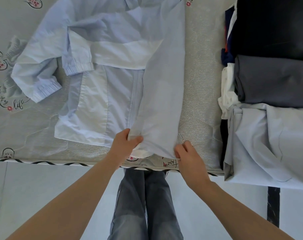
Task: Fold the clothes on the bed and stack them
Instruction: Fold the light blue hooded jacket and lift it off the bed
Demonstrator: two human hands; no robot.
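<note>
Fingers (136, 140) of my L hand (124, 144) are curling round the near hem of the pale blue jacket (112, 75), thumb on top, bunching the fabric. R hand (187, 156) is pinching the hem's right corner just beside it. Jacket is lying flat on the bed (199, 84) w/ its right side folded over the middle; both sleeves are lying crumpled to the left. Folded stack (272, 80) is sitting at the bed's right edge: black, grey, pale blue pieces.
</note>
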